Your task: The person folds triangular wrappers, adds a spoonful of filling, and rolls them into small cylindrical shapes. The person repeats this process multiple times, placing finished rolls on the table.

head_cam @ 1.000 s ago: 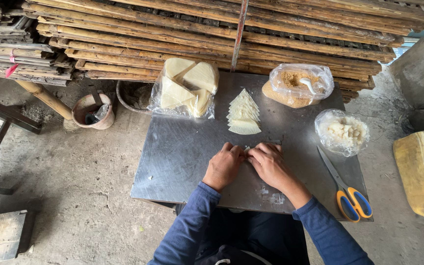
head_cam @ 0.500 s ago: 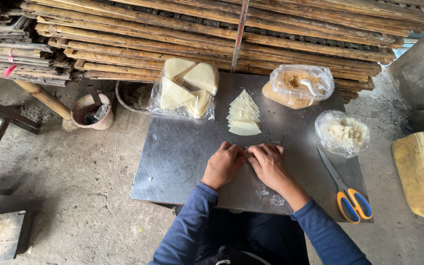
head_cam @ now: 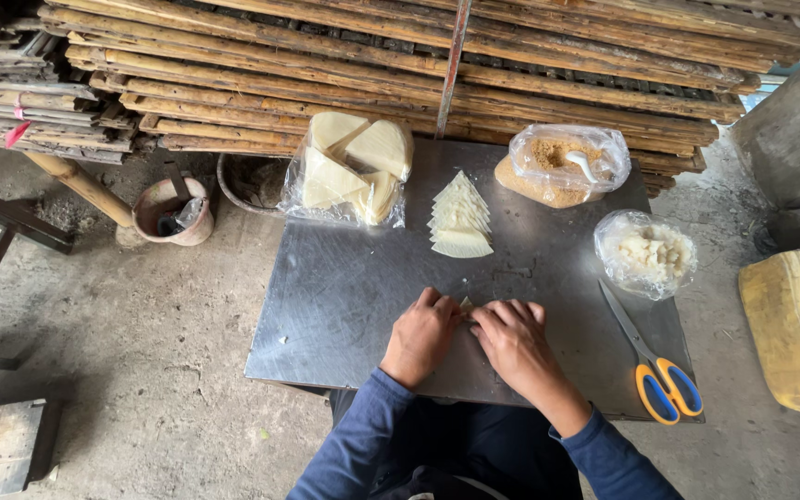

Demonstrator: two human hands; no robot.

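On the metal table (head_cam: pixel 344 306), my left hand (head_cam: pixel 421 335) and my right hand (head_cam: pixel 515 343) press together over a small pale wrapper piece (head_cam: pixel 466 304); only its tip shows between the fingers. Behind them lies a fanned stack of pale triangular wrappers (head_cam: pixel 460 220). A clear bag of larger wedge-shaped sheets (head_cam: pixel 354 171) stands at the table's back left.
A bag of brown crumbly filling with a white spoon (head_cam: pixel 562 165) and a bag of white chunks (head_cam: pixel 648 254) sit at the right. Scissors with yellow and blue handles (head_cam: pixel 652 361) lie near the right edge. Stacked bamboo poles (head_cam: pixel 400 65) run behind; a small pot (head_cam: pixel 170 211) stands on the floor.
Both hands stay pressed on the small piece, with only slight finger shifts; nothing else has moved.
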